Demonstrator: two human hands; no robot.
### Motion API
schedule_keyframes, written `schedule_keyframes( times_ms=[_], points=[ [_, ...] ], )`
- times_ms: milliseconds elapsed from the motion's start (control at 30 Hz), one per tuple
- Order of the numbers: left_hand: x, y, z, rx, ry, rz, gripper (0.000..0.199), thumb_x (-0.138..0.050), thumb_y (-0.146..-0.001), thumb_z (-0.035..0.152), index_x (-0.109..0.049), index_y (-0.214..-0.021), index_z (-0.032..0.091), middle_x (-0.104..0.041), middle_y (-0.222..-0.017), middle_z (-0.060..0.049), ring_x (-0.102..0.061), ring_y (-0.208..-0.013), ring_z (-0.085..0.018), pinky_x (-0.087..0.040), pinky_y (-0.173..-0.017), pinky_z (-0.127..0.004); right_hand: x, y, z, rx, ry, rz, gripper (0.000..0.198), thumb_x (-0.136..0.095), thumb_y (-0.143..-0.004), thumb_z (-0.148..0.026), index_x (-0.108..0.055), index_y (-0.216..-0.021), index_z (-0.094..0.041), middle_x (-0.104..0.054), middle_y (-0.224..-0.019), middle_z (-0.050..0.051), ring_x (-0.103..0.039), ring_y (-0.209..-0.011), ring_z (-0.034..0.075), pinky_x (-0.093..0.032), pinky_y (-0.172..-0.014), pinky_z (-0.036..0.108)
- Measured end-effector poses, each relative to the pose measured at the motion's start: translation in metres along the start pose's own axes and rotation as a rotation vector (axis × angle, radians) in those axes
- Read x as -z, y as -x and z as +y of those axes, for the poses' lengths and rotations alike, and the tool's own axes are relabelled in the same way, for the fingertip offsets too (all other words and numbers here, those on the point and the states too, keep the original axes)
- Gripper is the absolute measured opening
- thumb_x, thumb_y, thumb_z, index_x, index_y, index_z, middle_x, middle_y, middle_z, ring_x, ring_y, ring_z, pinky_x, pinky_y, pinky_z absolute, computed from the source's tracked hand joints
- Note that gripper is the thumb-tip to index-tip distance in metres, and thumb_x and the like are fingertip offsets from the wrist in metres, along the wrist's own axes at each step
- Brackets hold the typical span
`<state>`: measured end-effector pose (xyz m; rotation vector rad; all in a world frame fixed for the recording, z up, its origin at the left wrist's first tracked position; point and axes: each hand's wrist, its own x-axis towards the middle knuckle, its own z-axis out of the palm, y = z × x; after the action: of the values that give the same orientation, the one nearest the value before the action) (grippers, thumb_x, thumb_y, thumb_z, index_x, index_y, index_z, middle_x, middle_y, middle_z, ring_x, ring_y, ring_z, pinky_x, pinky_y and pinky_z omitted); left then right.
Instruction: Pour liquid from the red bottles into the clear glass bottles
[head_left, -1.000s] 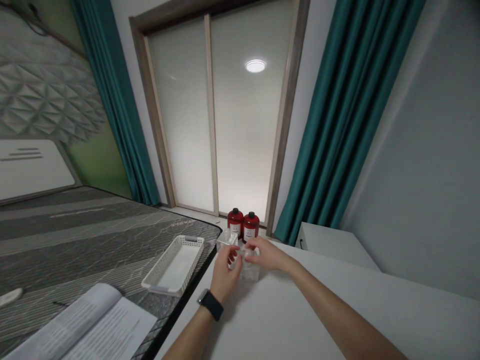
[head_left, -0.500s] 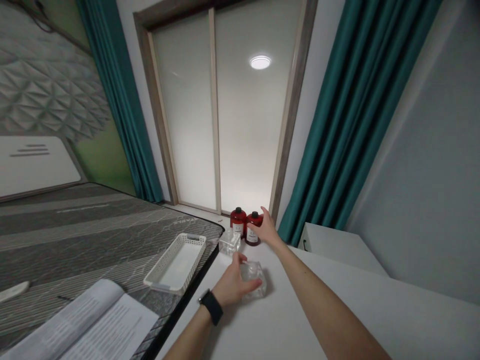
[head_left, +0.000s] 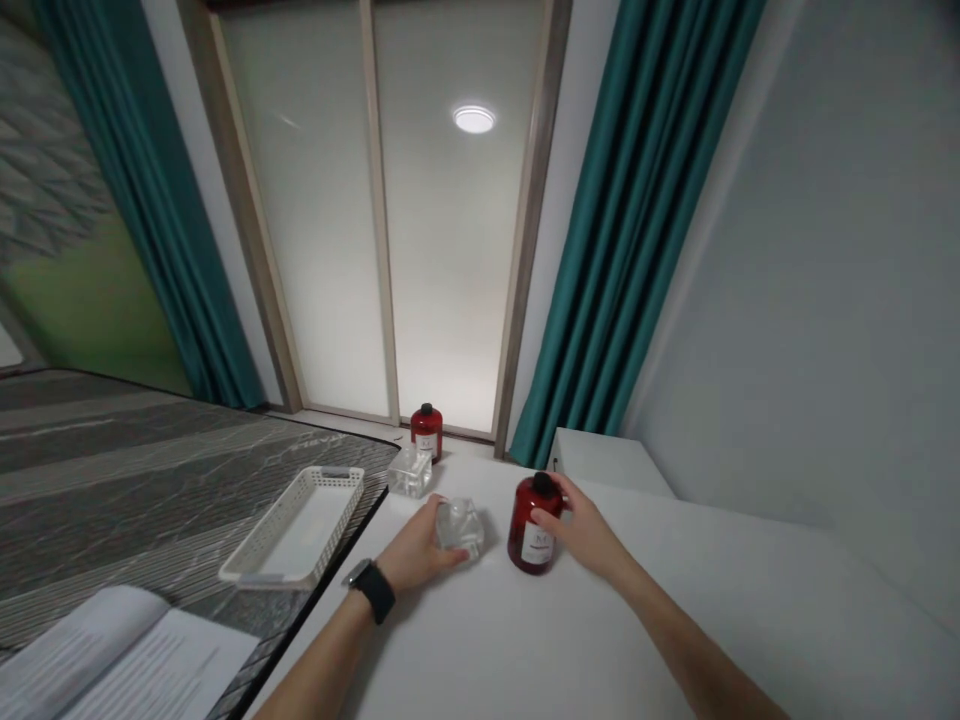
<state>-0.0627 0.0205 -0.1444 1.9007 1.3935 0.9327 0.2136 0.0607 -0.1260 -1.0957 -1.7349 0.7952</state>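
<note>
My right hand [head_left: 577,525] is closed around a red bottle [head_left: 527,525] with a black cap and a white label, upright over the white table [head_left: 480,640]; whether its base touches the table I cannot tell. My left hand [head_left: 415,550], with a dark watch on the wrist, grips a clear glass block-like piece [head_left: 460,528] on the table. A second clear glass piece [head_left: 410,472] stands farther back, beside the table's left edge. Just behind it is another red bottle [head_left: 427,430] with a black cap, its lower part partly hidden.
Left of the table, a grey patterned mattress [head_left: 172,480] bears a white plastic basket [head_left: 247,578] and an open book [head_left: 161,665]. Beyond the table's right far side is a white cabinet [head_left: 611,460]. Sliding frosted doors [head_left: 450,280] and teal curtains [head_left: 600,280] stand behind.
My right hand has taken hold of one red bottle and brought it nearer, away from the other bottle. My left hand stays on the glass piece. The view has turned right.
</note>
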Motion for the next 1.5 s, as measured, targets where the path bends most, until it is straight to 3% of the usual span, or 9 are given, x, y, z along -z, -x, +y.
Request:
schedule_keyframes(
  times_ms=[200, 433, 633, 767, 967, 1033, 1100, 1233, 1500],
  points=[
    [-0.033, -0.010, 0.019, -0.029, -0.017, -0.024, 0.046, -0.075, -0.072, 0.034, -0.044, -0.103, 0.019, -0.065, -0.098, -0.007, -0.063, -0.087, -0.024, -0.048, -0.078, -0.035, 0.038, 0.071, 0.008, -0.069, -0.090, 0.186, 0.052, -0.069, -0.077, -0.034, -0.052, -0.125, -0.025, -0.061, -0.125, 0.010, -0.060, -0.113, 0.029, -0.045, -0.101, 0.049],
    [-0.045, -0.029, 0.044, -0.184, -0.003, -0.208, 0.048, -0.077, -0.067, 0.024, -0.054, -0.108, 0.017, -0.067, -0.108, -0.008, -0.062, -0.099, -0.026, -0.048, -0.089, -0.036, 0.028, 0.082, -0.011, 0.000, -0.153, 0.012, 0.058, -0.073, -0.071, -0.027, -0.049, -0.123, -0.024, -0.058, -0.119, 0.008, -0.057, -0.112, 0.028, -0.042, -0.102, 0.045],
    [-0.074, -0.026, 0.046, -0.127, 0.131, -0.039, 0.049, -0.079, -0.070, 0.031, -0.055, -0.111, 0.017, -0.070, -0.104, -0.011, -0.065, -0.094, -0.028, -0.051, -0.084, -0.036, 0.012, 0.096, -0.035, 0.002, -0.198, -0.116, 0.072, -0.084, -0.060, -0.037, -0.050, -0.122, -0.025, -0.054, -0.120, 0.007, -0.055, -0.112, 0.028, -0.043, -0.099, 0.040],
    [-0.077, -0.018, 0.047, -0.147, 0.135, -0.052, 0.049, -0.076, -0.074, 0.034, -0.057, -0.116, 0.017, -0.070, -0.110, -0.013, -0.064, -0.099, -0.028, -0.049, -0.090, -0.038, 0.028, 0.094, -0.032, -0.039, -0.243, -0.281, 0.046, -0.045, -0.093, -0.056, -0.054, -0.126, -0.027, -0.060, -0.122, 0.008, -0.059, -0.106, 0.025, -0.044, -0.097, 0.039],
    [-0.069, -0.006, 0.048, -0.171, 0.127, -0.103, 0.047, -0.074, -0.078, 0.033, -0.058, -0.119, 0.017, -0.068, -0.115, -0.013, -0.063, -0.102, -0.027, -0.048, -0.092, -0.038, 0.039, 0.082, -0.013, -0.130, -0.117, 0.146, 0.037, -0.049, -0.089, -0.057, -0.061, -0.099, -0.024, -0.064, -0.083, 0.006, -0.060, -0.079, 0.024, -0.049, -0.078, 0.038],
    [-0.072, -0.005, 0.048, -0.168, 0.094, -0.065, 0.048, -0.075, -0.076, 0.034, -0.058, -0.118, 0.017, -0.069, -0.113, -0.013, -0.063, -0.100, -0.029, -0.049, -0.090, -0.039, 0.030, 0.089, -0.017, -0.040, -0.162, 0.066, 0.040, -0.054, -0.087, -0.055, -0.059, -0.112, -0.024, -0.066, -0.093, 0.008, -0.062, -0.086, 0.025, -0.049, -0.082, 0.040],
    [-0.075, -0.004, 0.048, -0.168, 0.065, -0.036, 0.051, -0.076, -0.074, 0.035, -0.058, -0.118, 0.018, -0.069, -0.112, -0.013, -0.063, -0.100, -0.030, -0.049, -0.089, -0.040, 0.018, 0.098, -0.026, 0.059, -0.206, -0.049, 0.069, -0.069, -0.076, -0.049, -0.045, -0.136, -0.027, -0.061, -0.121, 0.011, -0.060, -0.107, 0.029, -0.047, -0.095, 0.044],
    [-0.076, -0.005, 0.050, -0.180, 0.017, -0.014, 0.053, -0.077, -0.071, 0.033, -0.058, -0.118, 0.018, -0.068, -0.111, -0.012, -0.063, -0.099, -0.030, -0.049, -0.089, -0.041, 0.005, 0.107, -0.038, 0.007, -0.101, -0.146, 0.085, -0.082, -0.059, -0.023, -0.046, -0.137, -0.031, -0.051, -0.139, 0.009, -0.051, -0.127, 0.032, -0.038, -0.109, 0.048],
    [-0.075, -0.005, 0.048, -0.205, 0.005, -0.113, 0.054, -0.071, -0.068, 0.025, -0.057, -0.120, 0.019, -0.068, -0.115, -0.011, -0.062, -0.102, -0.030, -0.047, -0.094, -0.042, 0.069, 0.076, 0.007, -0.130, 0.180, 0.495, 0.058, -0.075, -0.066, -0.037, -0.049, -0.117, -0.024, -0.062, -0.112, 0.010, -0.062, -0.101, 0.031, -0.049, -0.093, 0.053]
  ],
)
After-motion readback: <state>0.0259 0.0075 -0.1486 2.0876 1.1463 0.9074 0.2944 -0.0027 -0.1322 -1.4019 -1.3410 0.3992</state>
